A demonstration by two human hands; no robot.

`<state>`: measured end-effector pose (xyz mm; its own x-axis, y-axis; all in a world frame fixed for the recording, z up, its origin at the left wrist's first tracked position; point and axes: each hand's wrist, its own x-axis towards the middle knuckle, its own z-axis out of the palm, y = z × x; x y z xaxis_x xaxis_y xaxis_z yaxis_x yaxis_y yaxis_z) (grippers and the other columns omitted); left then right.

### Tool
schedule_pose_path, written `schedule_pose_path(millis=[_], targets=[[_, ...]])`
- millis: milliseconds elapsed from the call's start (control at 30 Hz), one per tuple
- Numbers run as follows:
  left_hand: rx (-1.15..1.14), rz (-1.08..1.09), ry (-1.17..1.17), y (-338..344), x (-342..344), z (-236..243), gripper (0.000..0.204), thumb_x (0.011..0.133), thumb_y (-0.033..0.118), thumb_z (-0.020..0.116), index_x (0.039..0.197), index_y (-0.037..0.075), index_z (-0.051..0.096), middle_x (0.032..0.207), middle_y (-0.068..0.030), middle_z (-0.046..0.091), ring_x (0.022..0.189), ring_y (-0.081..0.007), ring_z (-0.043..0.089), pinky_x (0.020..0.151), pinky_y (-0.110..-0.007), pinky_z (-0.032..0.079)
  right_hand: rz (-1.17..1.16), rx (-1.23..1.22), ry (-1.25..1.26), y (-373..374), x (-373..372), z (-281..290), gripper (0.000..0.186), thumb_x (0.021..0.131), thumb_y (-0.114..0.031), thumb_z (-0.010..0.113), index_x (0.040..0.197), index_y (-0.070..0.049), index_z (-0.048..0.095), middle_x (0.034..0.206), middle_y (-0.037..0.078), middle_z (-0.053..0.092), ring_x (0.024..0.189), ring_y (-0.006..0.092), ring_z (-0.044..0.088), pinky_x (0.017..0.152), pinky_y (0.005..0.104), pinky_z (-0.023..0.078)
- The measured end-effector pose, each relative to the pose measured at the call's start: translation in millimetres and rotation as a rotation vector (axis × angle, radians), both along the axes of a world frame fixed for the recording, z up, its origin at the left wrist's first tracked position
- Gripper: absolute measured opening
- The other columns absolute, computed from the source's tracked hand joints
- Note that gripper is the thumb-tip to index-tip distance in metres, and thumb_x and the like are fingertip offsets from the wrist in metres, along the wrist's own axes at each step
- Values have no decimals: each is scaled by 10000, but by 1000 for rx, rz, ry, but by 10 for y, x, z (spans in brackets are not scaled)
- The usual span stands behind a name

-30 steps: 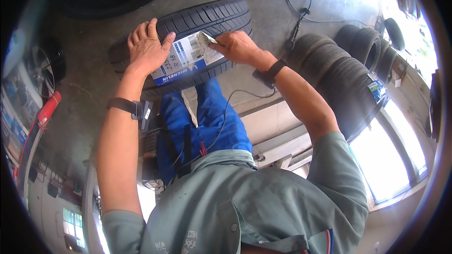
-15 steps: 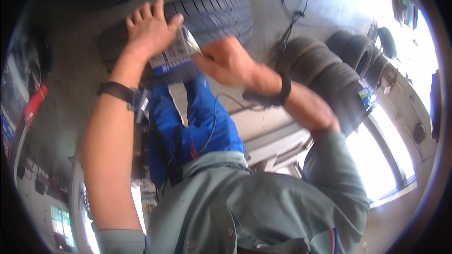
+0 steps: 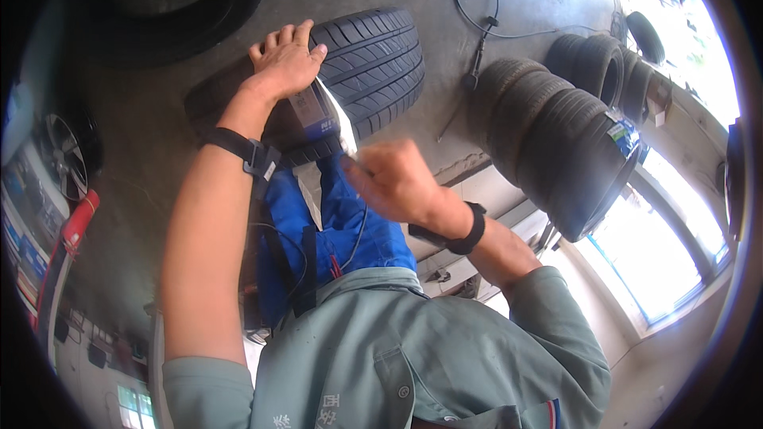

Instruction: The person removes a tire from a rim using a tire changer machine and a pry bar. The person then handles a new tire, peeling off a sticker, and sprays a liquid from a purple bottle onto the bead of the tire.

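A black tyre point(image 3: 369, 59) stands on its tread in front of my legs, with its grooved face turned up. My left hand point(image 3: 290, 62) rests on top of it, fingers spread and holding nothing. Below that hand a blue and white label point(image 3: 312, 114) lies on the tread, its right side lifted and curling away. My right hand point(image 3: 393, 177) is closed on the label's loose edge near my knees; the peeled strip stretches white between hand and tyre.
Several stacked tyres point(image 3: 548, 127) lie at the right. Ahead of them a looped black cable point(image 3: 486, 24) is on the floor. Another large tyre point(image 3: 246, 0) is at the far left. Beside me at the left are a wheel point(image 3: 67, 151) and a red cylinder-shaped part point(image 3: 79, 218).
My right hand has pulled down and toward me, lifting more of the label off the tread. My left hand has shifted slightly right in the picture, still on the tyre.
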<state>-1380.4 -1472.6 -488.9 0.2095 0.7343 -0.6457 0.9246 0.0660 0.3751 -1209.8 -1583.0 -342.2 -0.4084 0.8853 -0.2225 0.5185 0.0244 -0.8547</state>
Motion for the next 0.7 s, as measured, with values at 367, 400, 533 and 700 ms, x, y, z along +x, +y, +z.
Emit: schedule_pose_path(millis=[367, 400, 533, 700], targets=[[10, -101, -111, 535, -206, -180, 813, 957, 501, 558, 1596, 117, 236, 1639, -137, 281, 1523, -339, 227, 1231, -505, 159, -255, 89, -168, -838, 547, 1156, 105, 782, -1, 703, 725, -19, 617, 712, 106, 571, 680, 313, 569, 604, 412, 461], [51, -138, -104, 525, -193, -197, 857, 943, 514, 579, 1594, 88, 220, 1634, -160, 275, 1522, -353, 219, 1234, -496, 156, -359, 139, -308, -980, 710, 1220, 66, 782, 26, 700, 762, -11, 650, 758, 111, 608, 725, 314, 588, 629, 401, 471], [229, -223, -30, 171, -217, -147, 1104, 850, 601, 667, 1591, 19, 90, 1613, -239, 209, 1524, -398, 133, 1225, -553, 107, -785, 179, -552, -1763, 1015, 1362, 107, 787, 51, 702, 883, 4, 713, 930, 137, 692, 858, 316, 647, 723, 362, 507], [268, -366, 79, -280, -87, 149, 1304, 705, 691, 772, 1573, -15, 102, 1574, -297, 239, 1482, -449, 199, 1189, -579, 196, -1087, 158, -625, -2459, 1050, 1393, 86, 791, 39, 709, 870, 5, 708, 949, 144, 694, 734, 276, 650, 636, 331, 508]])
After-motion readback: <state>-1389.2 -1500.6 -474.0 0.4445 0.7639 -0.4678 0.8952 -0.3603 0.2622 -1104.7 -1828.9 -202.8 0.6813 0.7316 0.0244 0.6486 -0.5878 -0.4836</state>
